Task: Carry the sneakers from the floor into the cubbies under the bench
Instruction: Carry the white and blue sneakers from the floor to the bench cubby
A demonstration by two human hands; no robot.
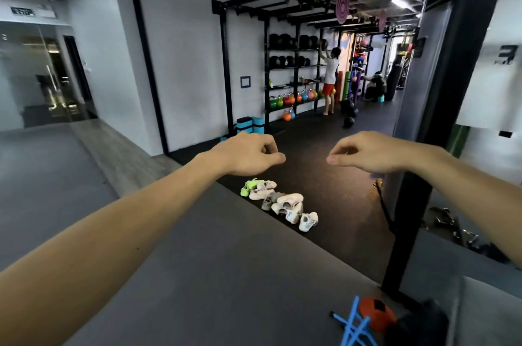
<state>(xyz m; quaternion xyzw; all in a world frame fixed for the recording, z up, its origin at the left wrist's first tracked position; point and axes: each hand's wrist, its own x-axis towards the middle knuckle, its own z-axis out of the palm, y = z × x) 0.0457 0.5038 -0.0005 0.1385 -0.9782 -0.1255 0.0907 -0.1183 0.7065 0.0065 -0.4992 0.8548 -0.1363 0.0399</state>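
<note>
Several sneakers [282, 204] lie in a loose heap on the dark rubber floor, mostly white, with a neon green one [248, 186] at the far end. My left hand [248, 155] and my right hand [370, 152] are stretched out in front of me, well above the heap. Both hang with loosely curled fingers and hold nothing. No bench or cubbies are in view.
A black steel post [415, 204] stands right of the sneakers. A rack [293, 74] of medicine balls and coloured kettlebells lines the far wall, where a person [330, 80] reaches up. Blue bars and an orange ball [375, 314] lie at the bottom right. Grey floor [197, 261] spreads before me.
</note>
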